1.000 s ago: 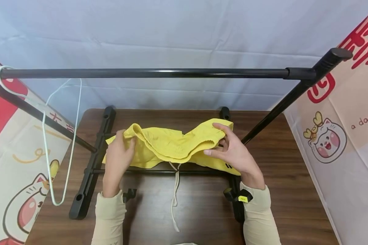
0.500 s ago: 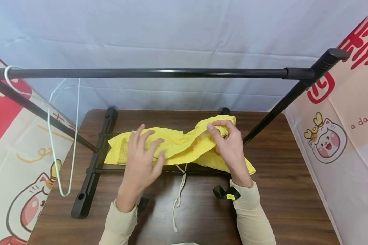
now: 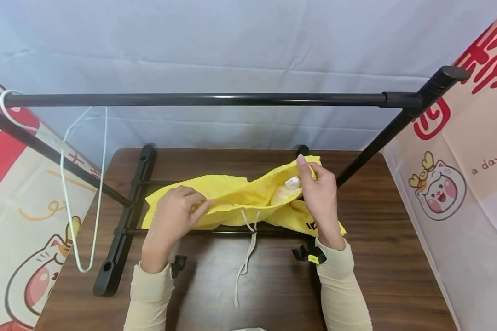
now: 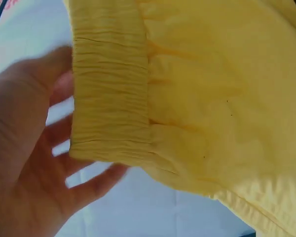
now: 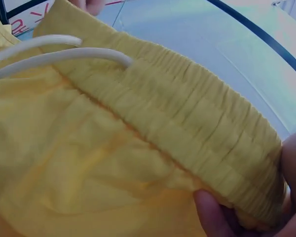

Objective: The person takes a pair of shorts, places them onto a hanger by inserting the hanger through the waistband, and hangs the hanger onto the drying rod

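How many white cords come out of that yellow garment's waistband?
2 in view. One cord comes out nearer the right hand, the other cord nearer the left hand; they come together below the yellow waistband. More could be hidden in the folds.

Hanger (image 3: 84, 271) on the rail (image 3: 215, 99) at left, garment (image 3: 240, 195) over the table (image 3: 397, 257).

The garment (image 3: 219, 186) is wrinkled matt cloth, the rail (image 3: 215, 99) glossy.
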Demonstrator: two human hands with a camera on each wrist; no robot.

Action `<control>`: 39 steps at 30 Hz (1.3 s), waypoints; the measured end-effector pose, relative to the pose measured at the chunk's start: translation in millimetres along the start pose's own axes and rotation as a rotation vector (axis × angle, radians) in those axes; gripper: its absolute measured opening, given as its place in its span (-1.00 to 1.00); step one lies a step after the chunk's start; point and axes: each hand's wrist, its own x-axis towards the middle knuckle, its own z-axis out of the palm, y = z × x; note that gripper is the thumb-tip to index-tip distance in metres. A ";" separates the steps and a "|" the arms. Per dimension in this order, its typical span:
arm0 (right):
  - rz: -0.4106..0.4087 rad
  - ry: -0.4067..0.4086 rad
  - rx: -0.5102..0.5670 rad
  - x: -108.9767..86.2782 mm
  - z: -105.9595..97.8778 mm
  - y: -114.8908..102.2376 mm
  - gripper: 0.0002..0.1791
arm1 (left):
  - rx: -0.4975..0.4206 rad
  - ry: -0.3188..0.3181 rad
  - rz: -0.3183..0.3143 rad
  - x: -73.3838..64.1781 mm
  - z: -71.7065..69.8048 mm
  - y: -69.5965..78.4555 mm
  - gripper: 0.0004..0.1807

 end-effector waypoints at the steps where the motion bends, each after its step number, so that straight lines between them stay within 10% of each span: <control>1: -0.001 -0.030 -0.007 0.9 -0.8 0.7 -0.25 | 0.024 0.029 -0.028 -0.1 0.5 -1.7 -0.73; 11: 0.009 -0.355 -0.131 7.2 -6.4 -5.7 -0.35 | 0.044 0.172 -0.132 7.1 -3.3 -7.5 -0.77; 19: -0.061 -0.348 -0.192 7.4 -1.2 -6.4 -0.39 | 0.059 0.274 -0.150 15.0 -39.3 -10.3 -0.73; 27: -0.074 -0.347 -0.191 8.9 -1.2 -8.8 -0.42 | 0.026 0.548 -0.186 29.4 -85.5 -13.3 -0.68; 39: -0.079 -0.362 -0.184 7.7 -1.9 -11.3 -0.44 | -0.008 0.787 -0.226 45.5 -102.1 -18.3 -0.63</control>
